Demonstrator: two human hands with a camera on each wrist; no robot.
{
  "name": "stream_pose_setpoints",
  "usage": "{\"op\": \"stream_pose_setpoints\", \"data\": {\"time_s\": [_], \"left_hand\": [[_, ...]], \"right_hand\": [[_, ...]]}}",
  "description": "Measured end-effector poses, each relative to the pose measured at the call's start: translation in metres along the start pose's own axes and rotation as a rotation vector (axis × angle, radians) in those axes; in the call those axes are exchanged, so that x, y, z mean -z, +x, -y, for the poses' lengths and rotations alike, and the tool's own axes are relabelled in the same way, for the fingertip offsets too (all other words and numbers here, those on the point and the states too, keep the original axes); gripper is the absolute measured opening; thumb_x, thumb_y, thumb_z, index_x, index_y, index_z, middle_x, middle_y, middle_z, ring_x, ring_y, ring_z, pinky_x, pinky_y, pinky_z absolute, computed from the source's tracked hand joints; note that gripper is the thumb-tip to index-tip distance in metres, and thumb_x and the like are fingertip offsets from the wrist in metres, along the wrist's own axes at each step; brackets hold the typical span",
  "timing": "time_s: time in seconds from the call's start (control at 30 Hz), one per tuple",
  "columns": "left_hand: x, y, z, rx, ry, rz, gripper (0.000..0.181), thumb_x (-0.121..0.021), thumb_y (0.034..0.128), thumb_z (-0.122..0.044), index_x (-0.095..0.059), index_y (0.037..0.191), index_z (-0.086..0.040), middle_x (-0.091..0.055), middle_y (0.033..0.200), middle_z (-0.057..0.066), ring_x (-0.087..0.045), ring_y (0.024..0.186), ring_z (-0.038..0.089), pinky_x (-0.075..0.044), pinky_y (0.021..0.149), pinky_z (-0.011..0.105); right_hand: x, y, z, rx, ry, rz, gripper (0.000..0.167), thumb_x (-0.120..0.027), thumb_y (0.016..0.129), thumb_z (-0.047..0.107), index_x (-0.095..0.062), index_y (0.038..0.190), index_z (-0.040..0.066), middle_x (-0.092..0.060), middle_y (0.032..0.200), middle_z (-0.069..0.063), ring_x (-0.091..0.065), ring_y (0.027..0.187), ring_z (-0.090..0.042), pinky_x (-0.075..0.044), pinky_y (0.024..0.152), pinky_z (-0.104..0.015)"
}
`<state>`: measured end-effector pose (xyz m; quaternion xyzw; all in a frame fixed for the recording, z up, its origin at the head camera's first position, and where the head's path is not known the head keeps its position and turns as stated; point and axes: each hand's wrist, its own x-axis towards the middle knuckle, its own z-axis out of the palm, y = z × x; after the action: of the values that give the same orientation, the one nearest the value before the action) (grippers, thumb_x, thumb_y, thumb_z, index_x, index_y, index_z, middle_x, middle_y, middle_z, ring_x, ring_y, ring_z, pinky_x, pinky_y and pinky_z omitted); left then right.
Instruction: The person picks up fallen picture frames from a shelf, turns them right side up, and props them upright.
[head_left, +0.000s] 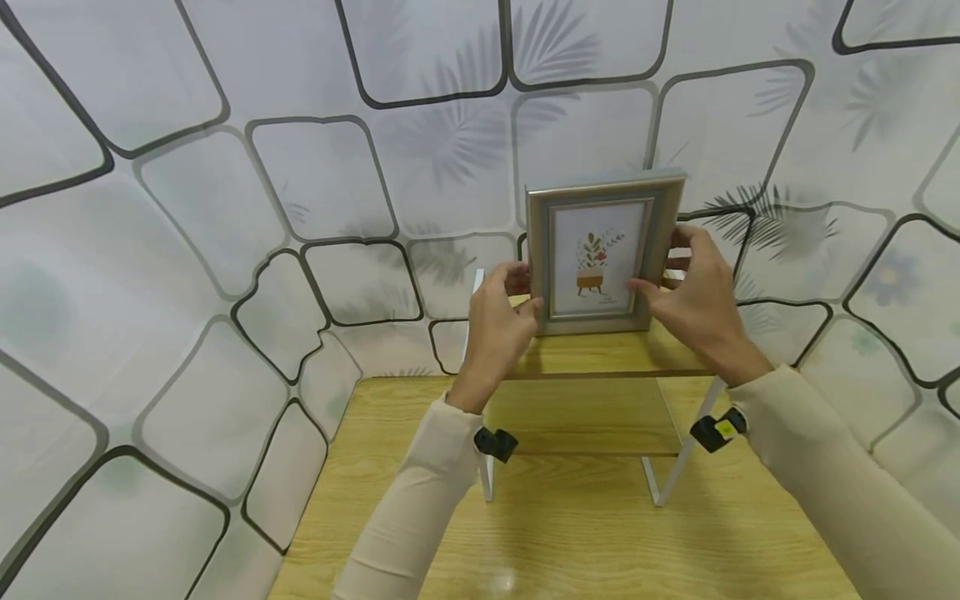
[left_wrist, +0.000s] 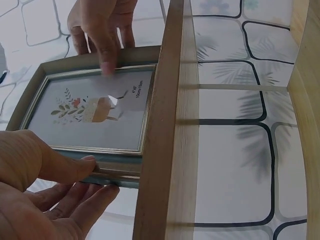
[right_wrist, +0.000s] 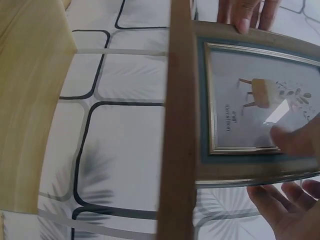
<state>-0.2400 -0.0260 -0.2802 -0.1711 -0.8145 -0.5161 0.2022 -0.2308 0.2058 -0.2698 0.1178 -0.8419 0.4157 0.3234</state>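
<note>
A picture frame (head_left: 592, 250) with a silvery-gold border stands upright on the top board of a small shelf rack (head_left: 600, 357). Behind its glass is a print of a potted plant. My left hand (head_left: 498, 325) holds the frame's left side, thumb in front and fingers behind, as the left wrist view also shows. On the opposite side my right hand (head_left: 701, 300) grips the frame, its thumb over the front near the glass and its fingers at the side edge. In both wrist views the frame's lower edge meets the shelf board (left_wrist: 162, 120).
The rack has a lower board (head_left: 585, 417) and white metal legs (head_left: 652, 483). It stands on a wood-grain table (head_left: 570, 533). Patterned cloth (head_left: 450, 167) hangs behind and at the sides. A dark wrist camera (head_left: 495, 444) sits on each cuff.
</note>
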Motion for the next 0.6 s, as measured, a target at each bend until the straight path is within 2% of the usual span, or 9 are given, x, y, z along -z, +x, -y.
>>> {"op": "stream_pose_setpoints", "data": {"time_s": [0.13,0.3,0.37,0.47,0.53,0.6], "left_hand": [[0.001,0.001,0.000,0.009,-0.012,0.014,0.043,-0.070,0.0905,0.007,-0.059,0.132,0.001,-0.065,0.120,0.012,-0.065,0.109,0.024,-0.055,0.086,0.021],[0.003,0.001,-0.001,0.022,-0.025,0.020,0.044,-0.070,0.0903,0.007,-0.059,0.132,0.001,-0.065,0.121,0.012,-0.065,0.109,0.024,-0.055,0.086,0.020],[0.003,0.001,-0.001,0.028,-0.032,0.026,0.047,-0.071,0.0899,0.007,-0.058,0.134,0.000,-0.064,0.121,0.011,-0.065,0.110,0.024,-0.055,0.086,0.019],[0.003,0.002,-0.002,0.033,-0.042,0.033,0.052,-0.074,0.0888,0.006,-0.056,0.137,-0.001,-0.063,0.122,0.011,-0.064,0.112,0.024,-0.054,0.086,0.018],[0.003,0.002,-0.003,0.031,-0.040,0.040,0.054,-0.075,0.0888,0.004,-0.056,0.139,-0.002,-0.063,0.124,0.011,-0.064,0.113,0.024,-0.054,0.087,0.018],[0.003,0.002,-0.003,0.025,-0.033,0.043,0.052,-0.075,0.0901,0.001,-0.056,0.139,-0.002,-0.064,0.125,0.012,-0.065,0.113,0.024,-0.054,0.087,0.019]], "right_hand": [[0.008,0.005,0.008,0.152,-0.012,-0.076,0.087,-0.088,0.081,0.014,-0.037,0.149,-0.007,-0.044,0.141,-0.026,-0.049,0.128,-0.041,-0.048,0.105,-0.048],[0.011,0.019,0.028,0.395,-0.056,-0.276,0.090,-0.075,0.088,0.054,-0.043,0.146,-0.007,-0.043,0.148,-0.025,-0.032,0.146,-0.031,-0.023,0.121,-0.042],[0.008,0.025,0.040,0.457,-0.067,-0.322,0.087,-0.070,0.091,0.055,-0.045,0.144,-0.009,-0.044,0.148,-0.025,-0.027,0.149,-0.028,-0.016,0.124,-0.040],[0.000,0.032,0.059,0.541,-0.113,-0.299,0.076,-0.074,0.092,0.036,-0.045,0.144,-0.011,-0.043,0.149,-0.028,-0.025,0.150,-0.033,-0.014,0.124,-0.041],[-0.008,0.035,0.070,0.571,-0.154,-0.241,0.072,-0.075,0.093,0.027,-0.044,0.144,-0.013,-0.042,0.149,-0.030,-0.027,0.148,-0.038,-0.014,0.124,-0.043],[-0.016,0.036,0.077,0.568,-0.203,-0.172,0.072,-0.073,0.095,0.027,-0.042,0.146,-0.014,-0.041,0.149,-0.032,-0.029,0.147,-0.043,-0.013,0.124,-0.045]]}}
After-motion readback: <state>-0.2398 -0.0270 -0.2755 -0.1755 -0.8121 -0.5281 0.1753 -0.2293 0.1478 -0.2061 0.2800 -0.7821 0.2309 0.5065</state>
